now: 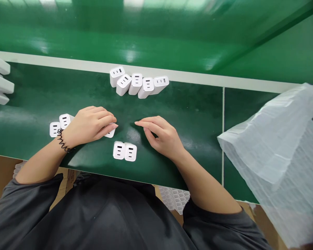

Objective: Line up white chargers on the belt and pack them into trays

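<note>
My left hand (92, 125) curls its fingers over a white charger (110, 132), whose port end shows below the thumb; most of its body is hidden. Close to that wrist stand two more white chargers (54, 129), partly covered by the arm. My right hand (163, 135) hovers palm-down to the right, fingers stretched out and thumb apart, holding nothing. Between the hands, nearer my body, a pair of white chargers (119, 150) stands side by side with ports facing up.
Several white chargers (137, 80) stand in an uneven row at the back of the green table (193, 100). More chargers (1, 83) sit at the far left edge. Translucent plastic wrapping (273, 149) drapes over the right side. A green panel (156, 38) rises behind.
</note>
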Motion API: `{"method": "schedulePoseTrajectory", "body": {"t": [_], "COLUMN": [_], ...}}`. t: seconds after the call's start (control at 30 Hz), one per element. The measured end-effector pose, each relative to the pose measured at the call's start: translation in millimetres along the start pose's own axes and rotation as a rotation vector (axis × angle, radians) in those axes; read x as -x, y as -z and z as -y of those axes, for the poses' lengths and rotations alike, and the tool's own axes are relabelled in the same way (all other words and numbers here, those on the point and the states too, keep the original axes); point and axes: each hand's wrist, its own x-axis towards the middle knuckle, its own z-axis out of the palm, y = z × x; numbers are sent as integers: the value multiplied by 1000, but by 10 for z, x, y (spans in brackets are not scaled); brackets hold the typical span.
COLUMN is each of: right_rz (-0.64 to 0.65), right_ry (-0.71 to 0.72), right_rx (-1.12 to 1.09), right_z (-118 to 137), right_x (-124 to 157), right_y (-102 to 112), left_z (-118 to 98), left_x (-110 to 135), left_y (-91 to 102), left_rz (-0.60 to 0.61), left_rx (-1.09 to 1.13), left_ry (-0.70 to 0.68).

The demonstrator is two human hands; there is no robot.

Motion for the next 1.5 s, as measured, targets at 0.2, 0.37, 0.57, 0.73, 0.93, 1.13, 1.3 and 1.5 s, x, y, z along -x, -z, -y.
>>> {"method": "schedulePoseTrajectory", "body": {"t": [0.2, 0.37, 0.57, 0.73, 0.93, 1.13, 1.3, 1.5], "right_rz": [-7, -26, -33, -45, -55, -51, -48, 53], "right_ry": [22, 30, 9, 15, 44, 49, 32, 183], "right_rx": [56, 71, 86, 86, 120, 120, 40, -147], "right_z": [-14, 2, -4, 6, 9, 30, 51, 112], "right_x": [-5, 1, 23, 21, 4, 3, 21, 1], "right_y": [0, -8, -20, -14, -5, 0, 17, 43], "left_z": [-1, -8, -9, -9, -6, -7, -11, -12], "left_x": [-1, -7, -4, -6, -6, -6, -3, -4], "left_y": [-1, 3, 5, 2, -11, -6, -2, -3], "left_rz": [-15, -10, -3, -33, -53, -38, -34, -42], "left_rx": [-20, -14, -2, -34, -26, -21, -11, -21], "left_ry": [-21, -15, -14, -47, -62, -48, -45, -49]}}
